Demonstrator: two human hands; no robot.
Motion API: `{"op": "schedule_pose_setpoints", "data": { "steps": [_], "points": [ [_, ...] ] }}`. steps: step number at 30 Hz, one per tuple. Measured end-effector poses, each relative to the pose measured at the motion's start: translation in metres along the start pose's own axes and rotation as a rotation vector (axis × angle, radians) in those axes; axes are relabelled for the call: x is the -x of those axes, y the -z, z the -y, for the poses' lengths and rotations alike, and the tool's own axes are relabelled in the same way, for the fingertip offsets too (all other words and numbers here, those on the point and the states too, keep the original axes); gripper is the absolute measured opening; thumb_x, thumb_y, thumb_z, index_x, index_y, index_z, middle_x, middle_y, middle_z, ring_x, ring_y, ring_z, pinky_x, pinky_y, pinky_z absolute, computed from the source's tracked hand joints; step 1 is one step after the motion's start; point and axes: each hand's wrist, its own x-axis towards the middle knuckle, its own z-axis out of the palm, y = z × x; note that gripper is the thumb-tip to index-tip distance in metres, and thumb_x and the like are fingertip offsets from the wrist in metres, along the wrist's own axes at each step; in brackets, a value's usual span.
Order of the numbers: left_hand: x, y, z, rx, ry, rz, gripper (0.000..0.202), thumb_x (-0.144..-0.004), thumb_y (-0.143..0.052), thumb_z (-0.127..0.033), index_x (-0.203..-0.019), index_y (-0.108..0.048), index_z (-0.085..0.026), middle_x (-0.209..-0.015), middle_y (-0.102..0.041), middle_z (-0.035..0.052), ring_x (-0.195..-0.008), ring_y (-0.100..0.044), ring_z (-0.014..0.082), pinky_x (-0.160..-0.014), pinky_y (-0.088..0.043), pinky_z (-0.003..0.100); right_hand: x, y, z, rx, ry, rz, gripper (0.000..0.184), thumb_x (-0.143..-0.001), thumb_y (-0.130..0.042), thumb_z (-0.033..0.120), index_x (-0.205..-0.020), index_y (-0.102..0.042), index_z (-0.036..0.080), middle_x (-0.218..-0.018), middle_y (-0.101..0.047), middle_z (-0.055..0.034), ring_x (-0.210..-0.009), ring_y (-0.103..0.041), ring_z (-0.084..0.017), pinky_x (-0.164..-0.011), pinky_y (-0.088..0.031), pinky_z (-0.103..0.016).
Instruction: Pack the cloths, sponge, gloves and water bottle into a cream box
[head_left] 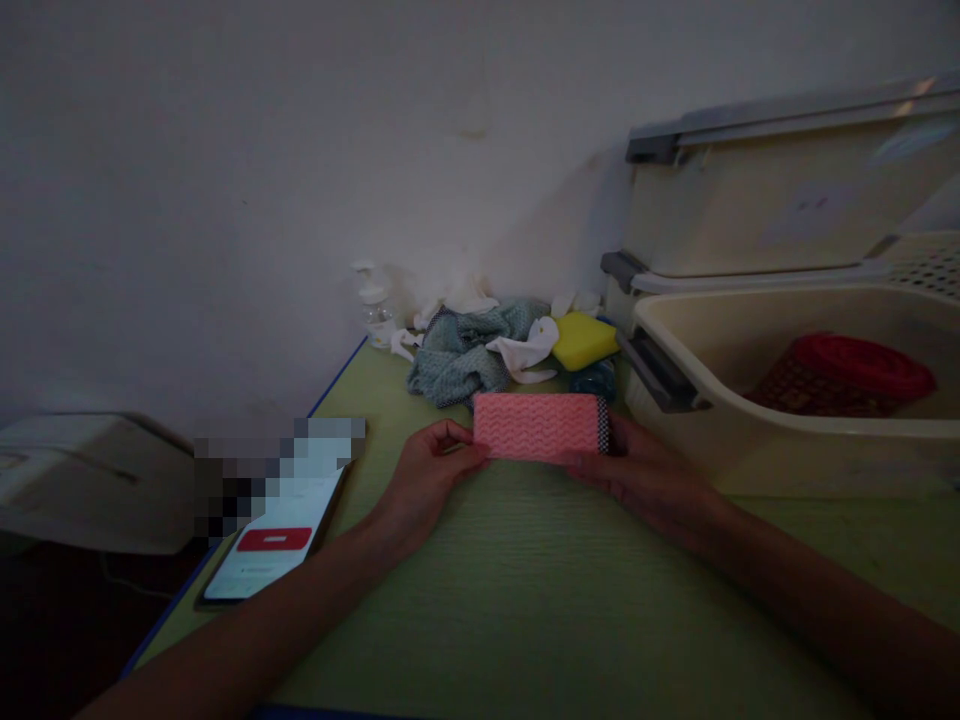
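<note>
Pale wall borders one green tabletop. Items, counted: one pink textured cloth, one phone, one pump bottle, one blue-grey cloth, one yellow block, and one open cream bin containing one red object. Pink cloth location: between both hands, nearer the viewer than the blue-grey cloth. Both forearms extend forward from the lower corners, converging. Left hand pinches the cloth's left end; right hand grips its checked right end, thumb on the near side.
</note>
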Motion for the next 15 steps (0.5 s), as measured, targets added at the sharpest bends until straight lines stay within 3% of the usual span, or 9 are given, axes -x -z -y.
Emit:
{"op": "schedule_pose_setpoints", "data": {
  "steps": [6, 11, 15],
  "points": [
    [0.002, -0.001, 0.000, 0.037, 0.029, 0.016, 0.020, -0.050, -0.076, -0.015, -0.059, -0.058, -0.014, -0.061, -0.064, -0.0014, -0.055, -0.056, 0.0079, -0.057, -0.042, 0.021, 0.004, -0.003, 0.004, -0.069, -0.054, -0.074, 0.043, -0.068, -0.065, 0.014, -0.109, -0.054, 0.021, -0.106, -0.068, -0.0069, -0.090, -0.066, -0.021, -0.080, -0.055, -0.035],
    [0.002, -0.003, -0.004, 0.072, 0.034, 0.005, 0.020, -0.047, -0.074, -0.010, -0.054, -0.056, -0.013, -0.056, -0.062, -0.0014, -0.053, -0.055, 0.0080, -0.058, -0.043, 0.021, 0.002, -0.006, 0.009, -0.218, -0.107, -0.136, 0.034, -0.060, -0.072, 0.009, -0.090, -0.061, 0.020, -0.080, -0.068, 0.0007, -0.069, -0.063, -0.011, -0.066, -0.052, -0.021],
    [0.001, -0.003, -0.003, 0.098, 0.014, 0.068, 0.018, -0.049, -0.072, -0.009, -0.053, -0.055, -0.013, -0.053, -0.058, -0.0031, -0.051, -0.051, 0.0061, -0.055, -0.039, 0.019, -0.001, -0.005, 0.010, -0.297, -0.115, -0.133, 0.035, -0.049, -0.080, 0.011, -0.079, -0.064, 0.018, -0.069, -0.064, 0.0033, -0.060, -0.056, -0.007, -0.057, -0.047, -0.016]
  ]
}}
